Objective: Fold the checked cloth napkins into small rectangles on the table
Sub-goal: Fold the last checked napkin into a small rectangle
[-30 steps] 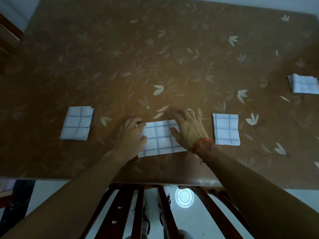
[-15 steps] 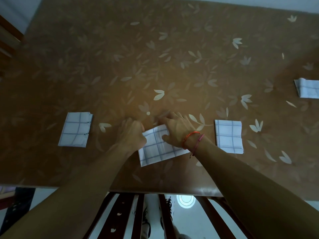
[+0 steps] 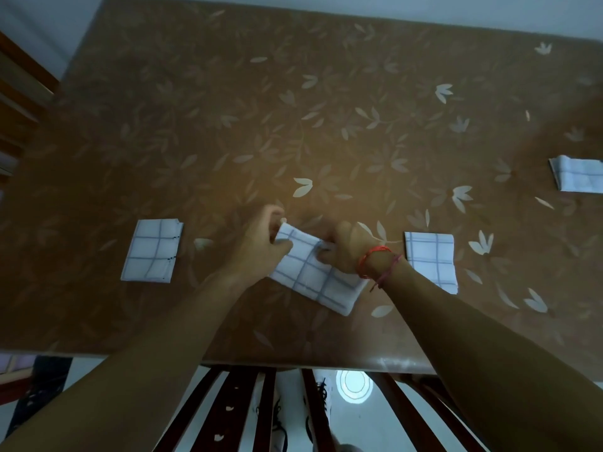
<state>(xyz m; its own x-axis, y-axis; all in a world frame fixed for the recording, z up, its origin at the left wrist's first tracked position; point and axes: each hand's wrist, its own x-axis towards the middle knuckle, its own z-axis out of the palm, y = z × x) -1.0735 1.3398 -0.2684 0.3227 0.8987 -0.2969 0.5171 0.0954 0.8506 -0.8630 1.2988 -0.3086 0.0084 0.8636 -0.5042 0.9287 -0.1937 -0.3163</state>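
While my left hand (image 3: 261, 246) and right hand (image 3: 346, 252) pinch far edge of middle napkin (image 3: 313, 280), near part lying askew on surface (image 3: 326, 125), risk: layers slide, fold comes crooked. Dim light; maybe right grip shallow, corner can slip.

At 6 o'clock, below the near edge of the brown leaf-patterned worktop (image 3: 228, 125), dark reddish-brown wooden chair slats (image 3: 228, 412) fan over a pale glossy floor (image 3: 362, 425). White shoes with black laces (image 3: 321, 396) show between them, with a round white glare (image 3: 354, 386) just beside. Brown wooden slatted furniture (image 3: 19, 93) stands at 10 o'clock, and dark speckled fabric (image 3: 36, 386) lies at 7 o'clock.
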